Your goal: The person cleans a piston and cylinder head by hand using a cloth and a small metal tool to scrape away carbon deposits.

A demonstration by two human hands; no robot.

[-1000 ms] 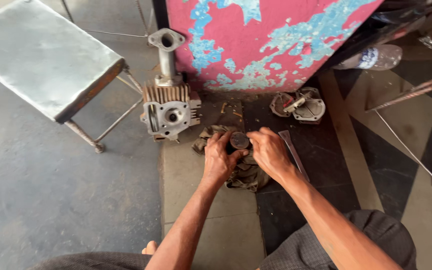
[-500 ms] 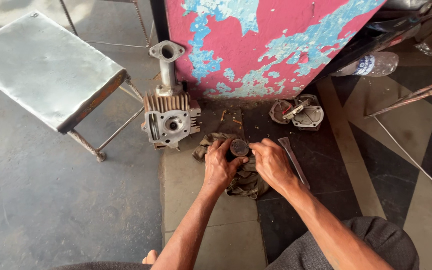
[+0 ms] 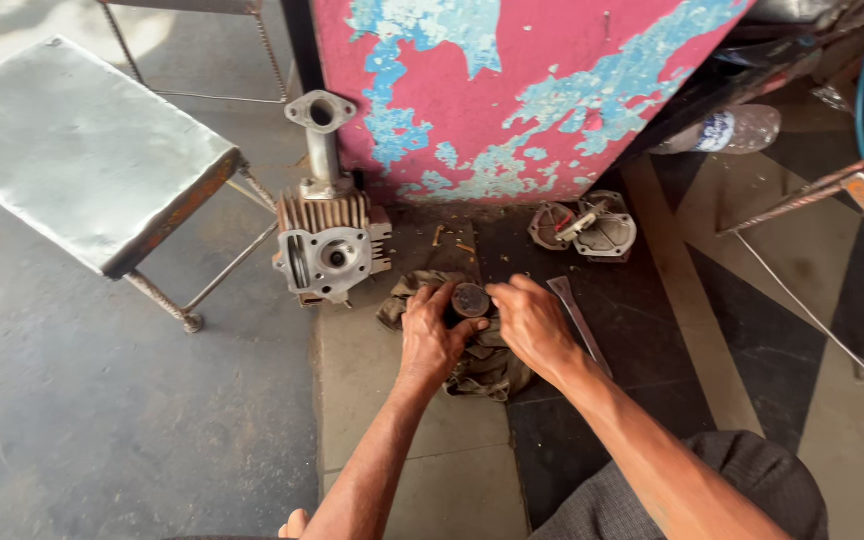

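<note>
A small round dark metal piston stands on a dirty olive rag on the floor tiles. My left hand wraps around its left side, thumb under its front edge. My right hand grips it from the right, fingertips on its rim. Both hands press down over the rag. A finned engine cylinder head with an upright intake pipe stands just left of the hands.
A flat metal scraper lies right of my right hand. Round engine covers sit by the peeling pink and blue panel. A metal stool stands at left, a plastic bottle at upper right, a metal frame at right.
The view has shifted slightly, so everything sits a little lower and to the left. Both hands stay on the piston with small finger shifts.
</note>
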